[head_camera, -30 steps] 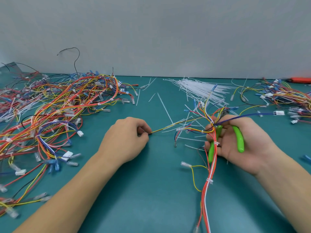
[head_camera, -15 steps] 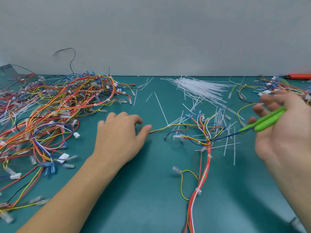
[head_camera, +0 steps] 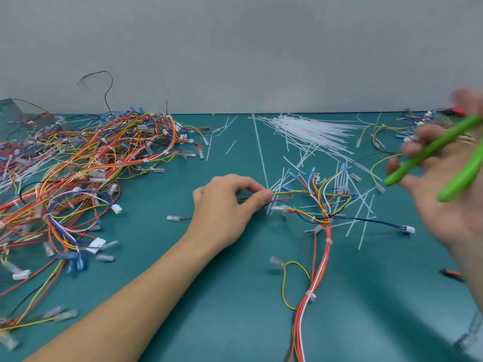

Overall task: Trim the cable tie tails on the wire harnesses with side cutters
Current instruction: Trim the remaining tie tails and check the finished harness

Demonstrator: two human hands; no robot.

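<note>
One wire harness (head_camera: 322,246) of red, orange, yellow and white wires lies on the teal mat, running from the middle down to the near edge, with small white cable ties around it. My left hand (head_camera: 227,205) pinches its yellow and red branch wires at the left end. My right hand (head_camera: 444,194), blurred, is raised at the right and holds the green-handled side cutters (head_camera: 428,152) away from the harness. The cutter jaws are hidden.
A big heap of harnesses (head_camera: 78,184) covers the left of the teal mat (head_camera: 209,296). Loose white cable ties (head_camera: 313,131) and cut tails lie behind the harness. More harnesses (head_camera: 392,131) sit at the back right. A grey wall stands behind.
My right hand let go of the harness and lifted up and right with the cutters. My left hand slid right along the wires and pinches them. The harness lies flat now.
</note>
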